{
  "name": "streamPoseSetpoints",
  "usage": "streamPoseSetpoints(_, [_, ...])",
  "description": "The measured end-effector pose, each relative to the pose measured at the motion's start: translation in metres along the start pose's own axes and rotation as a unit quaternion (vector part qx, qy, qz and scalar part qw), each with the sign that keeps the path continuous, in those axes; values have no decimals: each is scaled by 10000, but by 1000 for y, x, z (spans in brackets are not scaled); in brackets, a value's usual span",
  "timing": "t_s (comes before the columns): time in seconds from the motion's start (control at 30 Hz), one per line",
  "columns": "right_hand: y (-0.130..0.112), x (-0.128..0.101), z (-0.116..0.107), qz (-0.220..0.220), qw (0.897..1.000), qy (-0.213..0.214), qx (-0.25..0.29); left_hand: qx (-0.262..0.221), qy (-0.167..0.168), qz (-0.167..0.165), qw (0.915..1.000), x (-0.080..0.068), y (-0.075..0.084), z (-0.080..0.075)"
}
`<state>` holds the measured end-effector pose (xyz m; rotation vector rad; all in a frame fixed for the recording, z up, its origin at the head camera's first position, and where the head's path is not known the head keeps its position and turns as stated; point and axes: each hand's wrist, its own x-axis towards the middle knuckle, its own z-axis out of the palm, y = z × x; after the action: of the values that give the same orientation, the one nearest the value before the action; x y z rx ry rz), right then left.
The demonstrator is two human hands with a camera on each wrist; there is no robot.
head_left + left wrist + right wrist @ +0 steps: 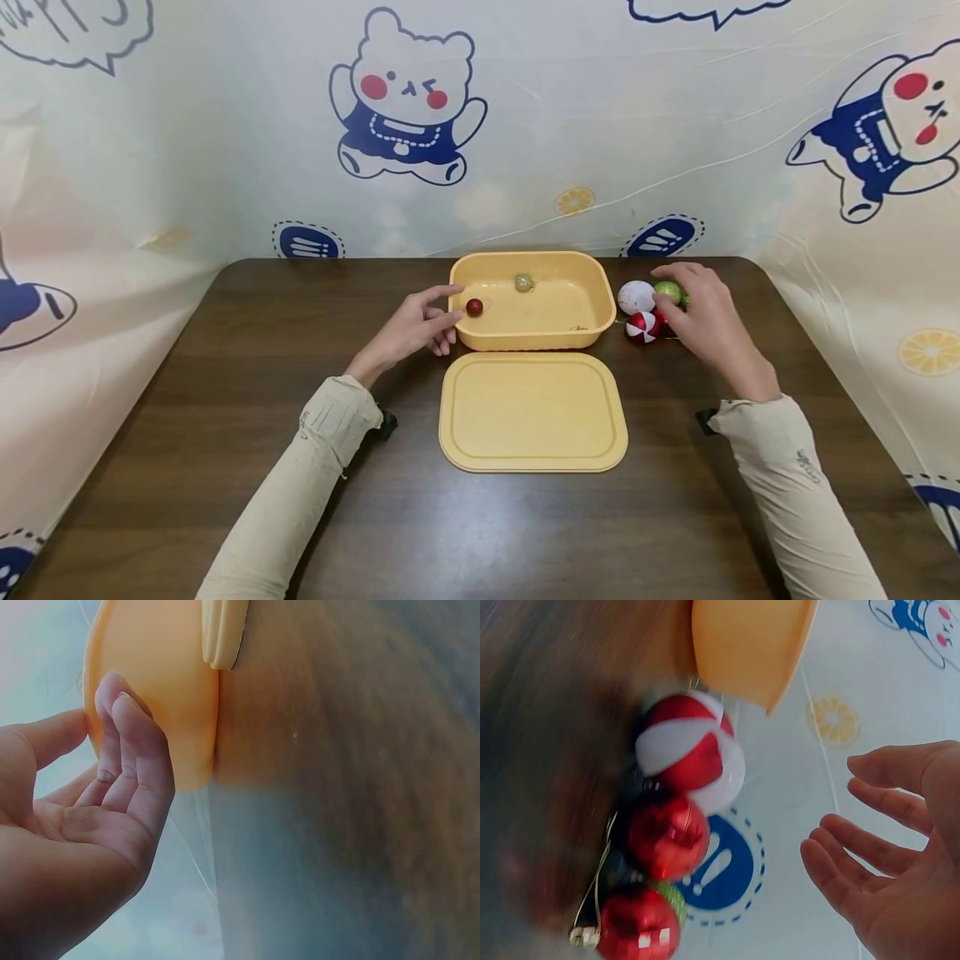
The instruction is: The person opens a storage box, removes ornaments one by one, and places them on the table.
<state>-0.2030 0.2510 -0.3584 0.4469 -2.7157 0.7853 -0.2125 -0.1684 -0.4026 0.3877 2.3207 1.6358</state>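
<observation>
A yellow plastic container [532,342] stands near the table's back edge, holding a small dark red bauble [474,307] at its left and a gold bauble [523,282] farther back. My left hand [420,323] is at the container's left end, its fingertips at the rim and outer wall, fingers loosely bent. Over a cluster of Christmas baubles, my right hand [708,321] hovers with relaxed, spread fingers and nothing between them. The cluster includes a white bauble [636,297], a green bauble [667,292], a red-and-white bauble [642,327] and shiny red baubles [667,836], partly hidden by the hand.
Directly in front of the container, a flat yellow lid [533,412] lies on the dark wooden table [480,533]. A patterned sheet [525,150] with bear drawings rises behind the table and along its sides.
</observation>
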Motion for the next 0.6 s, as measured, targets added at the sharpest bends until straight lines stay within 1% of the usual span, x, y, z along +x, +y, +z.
streamPoseSetpoints(0.1, [-6, 5, 8, -136, 9999, -80, 22, -19, -6, 14, 10000, -1, 1, 0])
streamPoseSetpoints(0.33, [-19, 13, 21, -252, 9989, -370, 153, -158, -76, 50, 9998, 0, 0, -1])
streamPoseSetpoints(0.6, [-34, 26, 43, -681, 9960, -554, 181, -192, -71, 8, 9998, -1, 0, -2])
